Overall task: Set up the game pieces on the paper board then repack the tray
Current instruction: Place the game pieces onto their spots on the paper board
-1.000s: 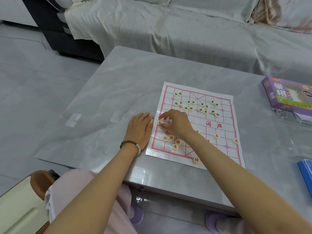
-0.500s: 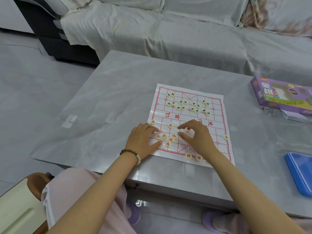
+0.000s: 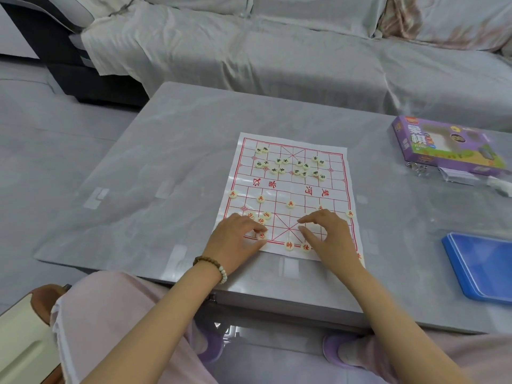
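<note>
- Head view: our left hand (image 3: pixel 238 241) pinches a red piece (image 3: pixel 261 235) on the near row of the paper board (image 3: pixel 291 187), likely seating it on its point.
- Our right hand (image 3: pixel 328 234) hovers beside it, thumb and forefinger parted and empty; the blue tray (image 3: pixel 482 268) waits well apart.

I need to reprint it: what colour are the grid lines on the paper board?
Red, printed on the white paper board; the head view shows it plainly.

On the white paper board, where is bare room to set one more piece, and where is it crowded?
Free: river band between green-lettered round pieces and red-lettered soldier row; crossed squares between left hand and right hand. Crowded: far rows, near-left corner.
</note>
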Demonstrator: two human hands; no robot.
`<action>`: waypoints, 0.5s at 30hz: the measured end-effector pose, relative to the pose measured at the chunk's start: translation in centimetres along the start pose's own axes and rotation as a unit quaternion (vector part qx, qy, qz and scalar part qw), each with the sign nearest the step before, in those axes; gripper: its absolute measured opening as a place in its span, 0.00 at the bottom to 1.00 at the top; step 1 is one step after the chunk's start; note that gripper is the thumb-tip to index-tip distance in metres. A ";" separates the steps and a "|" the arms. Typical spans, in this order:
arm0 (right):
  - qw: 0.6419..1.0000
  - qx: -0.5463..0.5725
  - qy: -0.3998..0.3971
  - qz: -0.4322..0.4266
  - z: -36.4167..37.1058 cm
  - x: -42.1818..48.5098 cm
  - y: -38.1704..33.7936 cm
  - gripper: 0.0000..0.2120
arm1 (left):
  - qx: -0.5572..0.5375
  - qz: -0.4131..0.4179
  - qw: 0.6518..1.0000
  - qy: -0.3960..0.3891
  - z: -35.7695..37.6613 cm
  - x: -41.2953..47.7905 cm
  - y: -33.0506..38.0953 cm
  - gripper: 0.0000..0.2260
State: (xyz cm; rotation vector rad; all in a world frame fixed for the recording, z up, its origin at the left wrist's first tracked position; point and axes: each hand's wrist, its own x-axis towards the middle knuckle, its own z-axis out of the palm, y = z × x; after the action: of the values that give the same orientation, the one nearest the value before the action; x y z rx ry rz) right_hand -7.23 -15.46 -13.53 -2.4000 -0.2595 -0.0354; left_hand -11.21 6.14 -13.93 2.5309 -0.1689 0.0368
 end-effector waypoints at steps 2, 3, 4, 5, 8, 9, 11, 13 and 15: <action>1.000 -0.025 -0.009 -0.009 0.0 -0.5 0.3 0.06 | 0.013 0.017 0.999 -0.028 0.9 -0.2 0.6 0.13; 0.999 -0.048 -0.012 -0.020 0.0 -0.8 0.4 0.07 | 0.016 0.016 0.999 -0.035 1.2 -0.3 0.9 0.13; 0.997 -0.069 -0.010 -0.035 0.1 -1.1 0.6 0.09 | 0.017 0.010 0.999 -0.037 1.5 -0.3 1.1 0.14; 0.995 -0.085 -0.006 -0.049 0.2 -1.5 0.9 0.10 | 0.018 0.001 0.999 -0.036 1.8 -0.4 1.3 0.14; 0.991 -0.109 -0.010 -0.074 0.8 -2.6 1.9 0.14 | 0.026 -0.013 0.999 -0.020 2.2 -0.4 1.8 0.16; 0.989 -0.119 -0.012 -0.081 1.0 -2.8 2.2 0.16 | 0.038 -0.006 0.999 -0.015 2.3 -0.4 1.7 0.17; 0.987 -0.132 -0.005 -0.094 1.3 -3.0 2.5 0.20 | 0.073 0.008 0.997 -0.010 2.4 -0.2 1.6 0.18; 0.985 -0.140 0.010 -0.097 1.6 -3.0 2.6 0.20 | 0.098 0.005 0.995 -0.004 2.4 0.0 1.5 0.18; 0.984 -0.146 0.022 -0.102 1.8 -3.1 2.7 0.20 | 0.114 -0.005 0.993 0.001 2.5 0.1 1.5 0.17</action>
State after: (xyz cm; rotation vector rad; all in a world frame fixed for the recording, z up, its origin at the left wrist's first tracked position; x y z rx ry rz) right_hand -9.82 -16.77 -16.93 -2.6489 -0.5102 -0.2356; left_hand -11.32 3.49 -15.15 2.7600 -0.1602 0.0577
